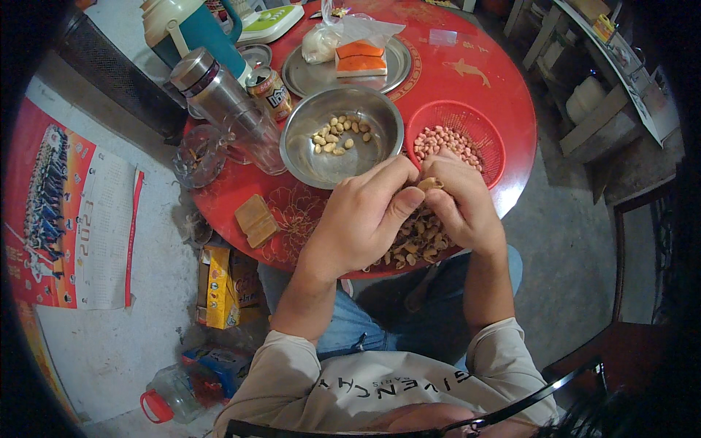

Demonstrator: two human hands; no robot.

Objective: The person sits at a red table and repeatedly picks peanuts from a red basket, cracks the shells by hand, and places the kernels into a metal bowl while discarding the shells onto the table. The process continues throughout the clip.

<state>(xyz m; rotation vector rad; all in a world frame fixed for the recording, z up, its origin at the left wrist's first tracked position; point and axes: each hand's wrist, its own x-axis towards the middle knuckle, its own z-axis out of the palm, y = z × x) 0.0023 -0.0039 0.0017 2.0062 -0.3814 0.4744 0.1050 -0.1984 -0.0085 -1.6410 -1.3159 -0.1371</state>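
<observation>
My left hand (369,213) and my right hand (463,200) meet above the near side of a red round table (509,71). A peanut shell (431,184) is pinched in my right fingers, with my left thumb against it. My left fingertips are partly hidden. Below both hands lies a heap of empty peanut shells (419,241) at the table edge. Just beyond my right hand, a red plastic basket (495,137) holds pink shelled peanuts (438,139). To its left stands a stainless steel basin (378,160) with several unshelled peanuts (331,137) in it.
A metal tray (293,71) behind the basin bears a plastic bag (320,44) and an orange-white box (360,59). Leftward are a drink can (271,93), steel-capped bottle (219,93), teal thermos (205,35), glass ashtray (198,164) and brown wooden block (257,220).
</observation>
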